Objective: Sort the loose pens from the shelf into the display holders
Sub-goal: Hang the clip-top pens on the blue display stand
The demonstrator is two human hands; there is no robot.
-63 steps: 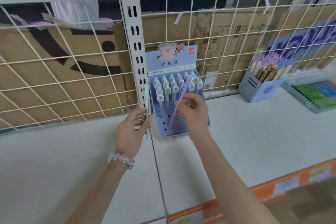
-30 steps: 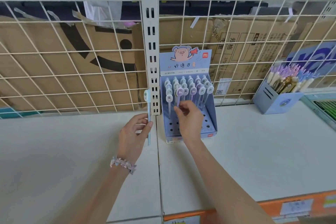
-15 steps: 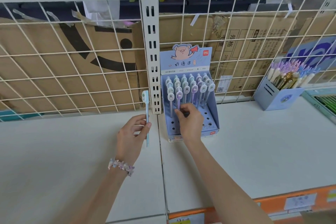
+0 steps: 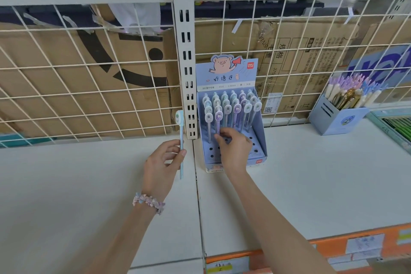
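A blue cardboard display holder [image 4: 259, 140] with a pig header card stands on the white shelf beside the upright post. Several pens with round caps stand in its rows of holes. My right hand [image 4: 234, 151] pinches the barrel of a purple pen [image 4: 218, 121] standing in the front row of pens, second from the left. My left hand [image 4: 163, 161] holds a light blue pen [image 4: 181, 140] upright just left of the holder, its round cap at the top.
A slotted metal post [image 4: 186, 55] and wire grid back the white shelf [image 4: 322, 176], with cardboard boxes behind. A blue box [image 4: 338, 121] of purple and gold pens stands at the right, next to a tray of green items [image 4: 398, 129].
My right hand has lowered the purple pen into the holder's front row and slid down its barrel. The left hand keeps the blue pen upright in nearly the same place.
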